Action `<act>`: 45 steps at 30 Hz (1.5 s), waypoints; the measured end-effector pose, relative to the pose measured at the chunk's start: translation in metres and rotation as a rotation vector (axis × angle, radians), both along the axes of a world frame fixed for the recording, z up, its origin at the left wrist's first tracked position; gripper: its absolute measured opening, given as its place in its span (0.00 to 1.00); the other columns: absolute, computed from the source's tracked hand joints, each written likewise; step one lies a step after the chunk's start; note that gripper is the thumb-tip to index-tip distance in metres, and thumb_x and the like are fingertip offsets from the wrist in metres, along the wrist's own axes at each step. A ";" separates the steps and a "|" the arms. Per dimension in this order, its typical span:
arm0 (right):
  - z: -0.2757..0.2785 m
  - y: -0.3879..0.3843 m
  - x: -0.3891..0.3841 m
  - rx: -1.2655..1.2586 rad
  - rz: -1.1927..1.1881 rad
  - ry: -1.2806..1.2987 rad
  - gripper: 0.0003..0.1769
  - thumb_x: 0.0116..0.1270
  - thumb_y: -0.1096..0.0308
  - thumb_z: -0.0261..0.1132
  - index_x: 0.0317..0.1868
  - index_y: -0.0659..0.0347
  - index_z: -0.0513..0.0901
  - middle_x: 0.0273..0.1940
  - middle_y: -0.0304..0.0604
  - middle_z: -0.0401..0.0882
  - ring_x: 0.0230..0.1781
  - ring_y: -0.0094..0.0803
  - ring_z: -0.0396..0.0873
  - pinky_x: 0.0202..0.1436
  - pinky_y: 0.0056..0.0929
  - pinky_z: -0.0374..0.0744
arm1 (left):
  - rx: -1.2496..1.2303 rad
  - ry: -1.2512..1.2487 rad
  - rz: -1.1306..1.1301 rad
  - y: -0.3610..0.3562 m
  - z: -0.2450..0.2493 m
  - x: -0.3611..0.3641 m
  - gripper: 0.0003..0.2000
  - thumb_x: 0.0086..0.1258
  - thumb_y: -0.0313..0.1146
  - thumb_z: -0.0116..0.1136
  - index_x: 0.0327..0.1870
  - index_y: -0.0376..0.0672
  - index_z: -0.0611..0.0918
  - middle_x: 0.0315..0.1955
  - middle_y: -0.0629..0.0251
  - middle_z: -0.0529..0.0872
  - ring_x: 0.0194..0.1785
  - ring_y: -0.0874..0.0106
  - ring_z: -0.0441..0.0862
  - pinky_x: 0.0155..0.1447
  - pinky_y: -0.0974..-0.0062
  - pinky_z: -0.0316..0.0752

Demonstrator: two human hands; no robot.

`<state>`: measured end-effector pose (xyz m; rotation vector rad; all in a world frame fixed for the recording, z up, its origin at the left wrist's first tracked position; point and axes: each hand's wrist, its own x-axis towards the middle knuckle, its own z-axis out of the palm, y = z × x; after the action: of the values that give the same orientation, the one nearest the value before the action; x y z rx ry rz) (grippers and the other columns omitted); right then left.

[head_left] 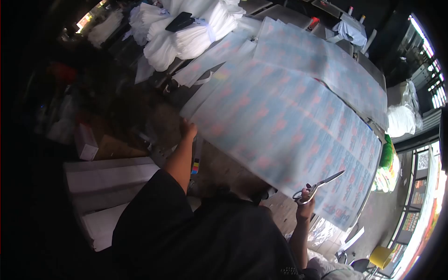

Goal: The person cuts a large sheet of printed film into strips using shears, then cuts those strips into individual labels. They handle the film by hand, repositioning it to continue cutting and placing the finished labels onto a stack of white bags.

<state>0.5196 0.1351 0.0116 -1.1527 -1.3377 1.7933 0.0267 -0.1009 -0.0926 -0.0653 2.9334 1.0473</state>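
Observation:
A wide sheet of pale translucent material (280,116) with blue and red print lies across the table in front of me. My left hand (188,128) has its fingers closed at the sheet's near left corner. Metal scissors (326,180) are in my right hand (305,205), by the sheet's near right edge, with the blades pointing up and to the right over the print. The scissors' blades look closed together. Another printed sheet (322,51) lies along the far side of the table.
Bundles of white cloth (196,37) with a black object (179,21) on top are at the far left. A cardboard box (119,147) and white packages (112,179) lie at the left. Green and white sacks (386,163) and a yellow chair (381,257) are at the right.

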 end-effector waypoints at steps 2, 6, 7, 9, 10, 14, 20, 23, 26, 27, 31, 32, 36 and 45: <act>-0.001 -0.033 -0.007 0.022 -0.013 -0.054 0.26 0.66 0.61 0.62 0.57 0.71 0.69 0.32 0.38 0.75 0.30 0.22 0.75 0.34 0.20 0.72 | 0.028 -0.005 0.023 -0.011 -0.003 -0.003 0.23 0.60 0.34 0.55 0.57 0.34 0.73 0.53 0.44 0.76 0.57 0.52 0.73 0.60 0.62 0.68; -0.012 -0.093 -0.018 -0.038 -0.027 0.086 0.23 0.65 0.65 0.64 0.53 0.70 0.68 0.26 0.39 0.76 0.27 0.25 0.77 0.29 0.22 0.75 | 0.228 0.120 -0.212 -0.026 -0.009 -0.009 0.13 0.59 0.33 0.58 0.41 0.35 0.78 0.35 0.52 0.83 0.41 0.54 0.81 0.47 0.62 0.74; -0.015 -0.105 -0.017 -0.035 -0.053 0.082 0.23 0.65 0.65 0.64 0.53 0.70 0.68 0.26 0.39 0.76 0.27 0.25 0.77 0.29 0.22 0.75 | 0.225 0.169 -0.276 -0.024 0.001 -0.008 0.11 0.58 0.34 0.60 0.36 0.35 0.78 0.29 0.55 0.84 0.36 0.55 0.82 0.43 0.63 0.75; -0.027 -0.116 -0.023 -0.090 -0.125 -0.043 0.20 0.63 0.66 0.66 0.50 0.68 0.69 0.27 0.40 0.76 0.27 0.24 0.77 0.28 0.22 0.74 | 0.327 0.073 -0.321 -0.010 0.021 -0.005 0.10 0.59 0.34 0.60 0.35 0.36 0.78 0.26 0.58 0.83 0.34 0.59 0.82 0.40 0.64 0.75; -0.042 -0.123 -0.024 -0.100 -0.233 -0.020 0.21 0.63 0.65 0.66 0.50 0.67 0.68 0.29 0.41 0.76 0.27 0.25 0.77 0.27 0.22 0.74 | 0.416 -0.028 -0.338 -0.002 0.031 -0.002 0.10 0.61 0.34 0.61 0.34 0.37 0.77 0.23 0.61 0.82 0.31 0.63 0.82 0.37 0.65 0.76; -0.071 -0.128 -0.021 -0.152 -0.545 0.175 0.28 0.65 0.57 0.65 0.54 0.68 0.64 0.41 0.48 0.77 0.35 0.32 0.79 0.36 0.25 0.78 | 1.097 -0.337 -0.513 0.022 0.180 0.054 0.08 0.67 0.33 0.58 0.36 0.39 0.75 0.24 0.66 0.81 0.31 0.74 0.80 0.35 0.74 0.74; -0.072 -0.094 0.020 -0.312 -0.828 0.296 0.44 0.61 0.41 0.64 0.67 0.60 0.55 0.61 0.59 0.63 0.52 0.44 0.73 0.54 0.34 0.74 | 1.494 -0.232 -0.922 0.000 0.268 0.055 0.08 0.71 0.29 0.50 0.49 0.41 0.73 0.46 0.64 0.78 0.51 0.72 0.75 0.55 0.68 0.69; -0.061 -0.077 0.036 -0.325 -0.871 0.379 0.56 0.55 0.36 0.65 0.72 0.59 0.47 0.64 0.57 0.56 0.56 0.44 0.69 0.56 0.33 0.72 | 1.605 -0.134 -1.031 -0.021 0.308 0.071 0.13 0.73 0.34 0.47 0.55 0.40 0.72 0.51 0.61 0.76 0.57 0.68 0.72 0.62 0.64 0.64; -0.046 -0.057 0.056 -0.178 -1.049 0.568 0.52 0.59 0.33 0.58 0.71 0.61 0.51 0.62 0.56 0.60 0.65 0.45 0.61 0.65 0.34 0.64 | 1.659 -0.106 -1.083 -0.046 0.306 0.046 0.18 0.74 0.40 0.45 0.59 0.40 0.71 0.58 0.59 0.73 0.63 0.63 0.68 0.68 0.58 0.57; -0.046 -0.049 0.070 -0.173 -1.070 0.577 0.52 0.59 0.33 0.58 0.71 0.61 0.51 0.62 0.56 0.60 0.65 0.45 0.61 0.65 0.34 0.64 | 1.726 -0.166 -1.090 -0.053 0.301 0.032 0.19 0.75 0.42 0.44 0.60 0.40 0.70 0.59 0.59 0.73 0.64 0.62 0.67 0.69 0.57 0.56; -0.029 -0.020 0.105 -0.247 -1.098 0.663 0.54 0.57 0.36 0.64 0.67 0.71 0.53 0.65 0.57 0.59 0.63 0.43 0.65 0.64 0.36 0.68 | 1.762 -0.333 -1.178 -0.060 0.334 0.030 0.25 0.74 0.50 0.42 0.62 0.40 0.70 0.60 0.58 0.72 0.64 0.60 0.67 0.69 0.56 0.56; -0.016 -0.016 0.105 -0.153 -1.039 0.673 0.50 0.58 0.38 0.64 0.66 0.71 0.57 0.62 0.55 0.64 0.61 0.42 0.68 0.63 0.36 0.69 | 1.763 -0.324 -1.225 -0.059 0.339 0.031 0.25 0.74 0.50 0.42 0.62 0.40 0.69 0.61 0.58 0.72 0.64 0.60 0.67 0.69 0.56 0.56; -0.060 0.024 0.135 -0.125 -0.992 0.620 0.25 0.62 0.55 0.65 0.52 0.65 0.74 0.47 0.45 0.77 0.50 0.35 0.75 0.55 0.32 0.74 | 1.744 -0.299 -1.304 -0.042 0.353 0.030 0.28 0.74 0.53 0.41 0.63 0.38 0.68 0.62 0.57 0.70 0.64 0.59 0.67 0.69 0.56 0.57; 0.057 0.173 0.143 0.162 -0.698 0.781 0.14 0.66 0.68 0.59 0.49 0.67 0.76 0.45 0.45 0.78 0.50 0.30 0.74 0.59 0.28 0.69 | 1.636 -0.056 -0.537 0.070 0.395 -0.037 0.25 0.72 0.48 0.49 0.59 0.35 0.70 0.55 0.55 0.75 0.58 0.60 0.73 0.64 0.59 0.63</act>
<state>0.6624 0.3079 0.0689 -0.5940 -0.5082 1.3429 -0.0098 -0.0312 0.3028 0.6118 1.0938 2.6024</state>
